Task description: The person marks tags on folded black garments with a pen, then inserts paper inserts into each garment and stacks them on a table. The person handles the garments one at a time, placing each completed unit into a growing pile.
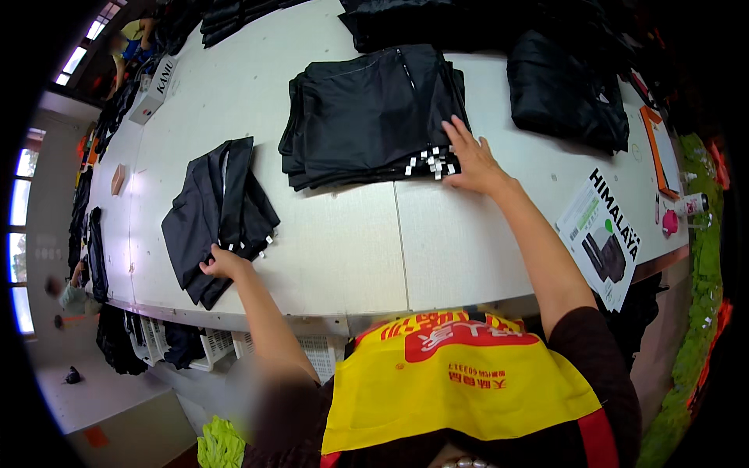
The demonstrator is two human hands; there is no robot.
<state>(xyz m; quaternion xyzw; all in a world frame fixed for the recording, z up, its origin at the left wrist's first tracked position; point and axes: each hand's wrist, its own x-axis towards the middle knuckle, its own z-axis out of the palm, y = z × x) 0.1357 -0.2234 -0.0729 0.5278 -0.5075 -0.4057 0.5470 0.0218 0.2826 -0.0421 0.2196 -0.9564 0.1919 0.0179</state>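
Note:
A thick stack of black fabric pieces (355, 117) lies on the pale table, with several small white tags bunched at its near right corner. My right hand (476, 162) rests against that corner, its fingers stretched out and apart. To the left, a smaller fanned pile of black fabric pieces (207, 199) reaches toward the table's near edge. My left hand (224, 263) is closed on the near edge of this smaller pile, with thumb and fingers at the fabric. A few white tags show beside its fingertips.
More folded black fabric (566, 90) is heaped at the far right. A printed white bag (601, 238) lies near the right edge, by an orange-edged board (659, 152). White crates (214, 349) stand under the table. At the far left are a box (152, 90) and other people.

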